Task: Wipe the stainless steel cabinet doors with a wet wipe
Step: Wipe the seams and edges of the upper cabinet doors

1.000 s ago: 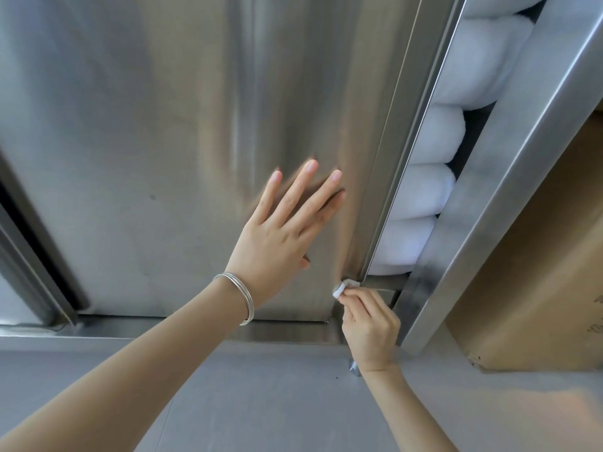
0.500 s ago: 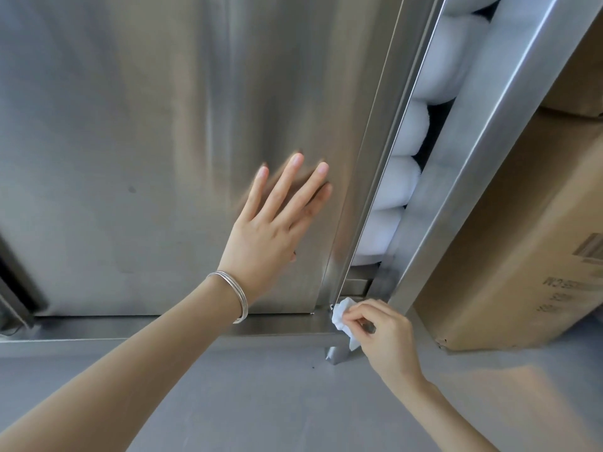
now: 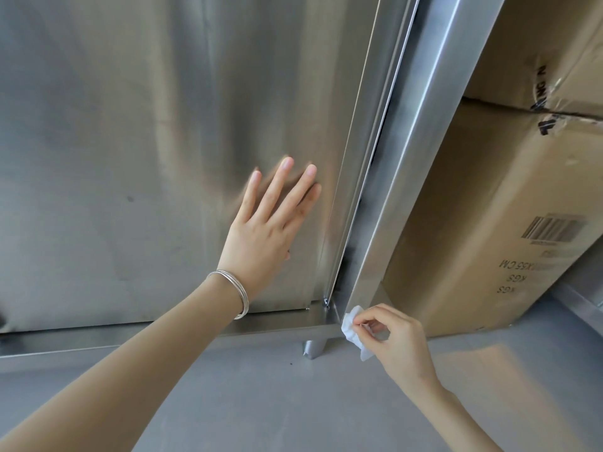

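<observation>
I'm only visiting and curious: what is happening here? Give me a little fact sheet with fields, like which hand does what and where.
Surface: stainless steel cabinet door, standing just above the floor
Left hand: flat on the door, fingers straight
Wrist: thin silver bangles
Right hand: pinches a crumpled white wet wipe
Wipe position: at the bottom end of the corner post
Right of the cabinet: cardboard box with a barcode

Commercial back room — stainless steel cabinet [image 3: 163, 125], cardboard cartons [image 3: 473, 243]
</observation>
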`<state>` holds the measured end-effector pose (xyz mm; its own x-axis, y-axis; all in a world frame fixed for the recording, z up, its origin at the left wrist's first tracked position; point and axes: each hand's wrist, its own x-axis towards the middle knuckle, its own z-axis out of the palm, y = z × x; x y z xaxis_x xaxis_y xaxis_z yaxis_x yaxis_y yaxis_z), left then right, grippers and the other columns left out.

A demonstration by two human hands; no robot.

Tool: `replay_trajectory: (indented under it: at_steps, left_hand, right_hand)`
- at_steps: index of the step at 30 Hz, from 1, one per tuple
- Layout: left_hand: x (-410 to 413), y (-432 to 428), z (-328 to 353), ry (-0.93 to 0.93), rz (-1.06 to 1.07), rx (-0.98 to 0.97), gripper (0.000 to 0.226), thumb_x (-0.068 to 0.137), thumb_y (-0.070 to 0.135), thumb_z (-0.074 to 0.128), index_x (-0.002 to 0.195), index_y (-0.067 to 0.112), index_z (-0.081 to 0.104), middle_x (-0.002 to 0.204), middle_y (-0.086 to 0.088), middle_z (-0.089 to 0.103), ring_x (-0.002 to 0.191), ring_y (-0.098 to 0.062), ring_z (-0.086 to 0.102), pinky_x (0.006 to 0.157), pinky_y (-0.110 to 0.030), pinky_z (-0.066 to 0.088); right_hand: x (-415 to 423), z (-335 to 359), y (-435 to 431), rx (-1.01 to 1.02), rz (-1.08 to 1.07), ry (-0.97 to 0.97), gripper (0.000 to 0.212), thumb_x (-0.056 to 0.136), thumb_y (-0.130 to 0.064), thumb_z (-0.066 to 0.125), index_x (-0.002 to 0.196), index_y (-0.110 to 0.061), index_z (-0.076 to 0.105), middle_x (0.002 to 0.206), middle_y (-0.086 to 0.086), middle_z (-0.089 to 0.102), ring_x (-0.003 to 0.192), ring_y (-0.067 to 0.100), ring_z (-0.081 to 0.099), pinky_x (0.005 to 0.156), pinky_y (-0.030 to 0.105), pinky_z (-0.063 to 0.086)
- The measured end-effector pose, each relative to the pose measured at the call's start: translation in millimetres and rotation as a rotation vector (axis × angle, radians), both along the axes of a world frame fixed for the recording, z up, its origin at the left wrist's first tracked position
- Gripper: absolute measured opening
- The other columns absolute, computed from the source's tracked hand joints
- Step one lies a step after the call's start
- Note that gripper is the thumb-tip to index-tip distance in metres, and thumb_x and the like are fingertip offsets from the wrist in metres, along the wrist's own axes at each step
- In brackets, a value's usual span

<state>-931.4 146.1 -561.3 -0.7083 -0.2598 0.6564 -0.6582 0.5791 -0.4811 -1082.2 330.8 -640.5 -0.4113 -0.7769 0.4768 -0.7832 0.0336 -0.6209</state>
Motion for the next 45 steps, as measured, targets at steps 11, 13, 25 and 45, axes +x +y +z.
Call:
replay_trajectory:
  at_steps: [11,13,25,45]
  left_hand:
    - [-9,9,3,-0.028,0.069,0.008,0.125,0.062,0.045,0.081,0.153,0.013,0.001,0.160,-0.007,-0.006,0.147,-0.038,-0.001,0.116,-0.057,-0.003]
    - [-14,10,2,-0.030,0.072,0.008,0.127,0.061,0.048,0.081,0.153,0.012,0.000,0.160,-0.007,-0.006,0.146,-0.038,-0.001,0.116,-0.057,-0.004]
    - [-15,12,2,-0.031,0.077,0.066,0.127,0.061,0.044,0.082,0.153,0.013,0.001,0.160,-0.007,-0.006,0.146,-0.038,-0.005,0.117,-0.057,-0.003]
    - [25,109,175,-0.267,-0.069,0.821,0.024,0.062,0.028,0.083,0.082,0.024,0.071,0.083,0.007,0.066,0.064,-0.013,0.064,0.054,-0.019,0.048]
  right_hand:
    - [-3,5,2,0.067,-0.033,0.014,0.020,0.073,0.005,0.069,0.065,-0.012,0.065,0.065,-0.006,0.060,0.064,0.016,0.058,0.060,0.038,0.049]
    - [-3,7,2,0.062,-0.031,0.005,0.022,0.073,0.006,0.069,0.065,-0.014,0.065,0.065,-0.005,0.060,0.064,0.018,0.058,0.060,0.040,0.049]
    - [8,16,-4,-0.011,0.002,0.053,0.021,0.071,0.007,0.071,0.066,-0.014,0.067,0.066,-0.015,0.057,0.062,0.013,0.059,0.058,0.029,0.049]
    - [26,235,55,0.155,-0.083,-0.055,0.033,0.066,0.007,0.069,0.062,-0.023,0.056,0.067,-0.022,0.057,0.059,0.008,0.057,0.053,0.026,0.045]
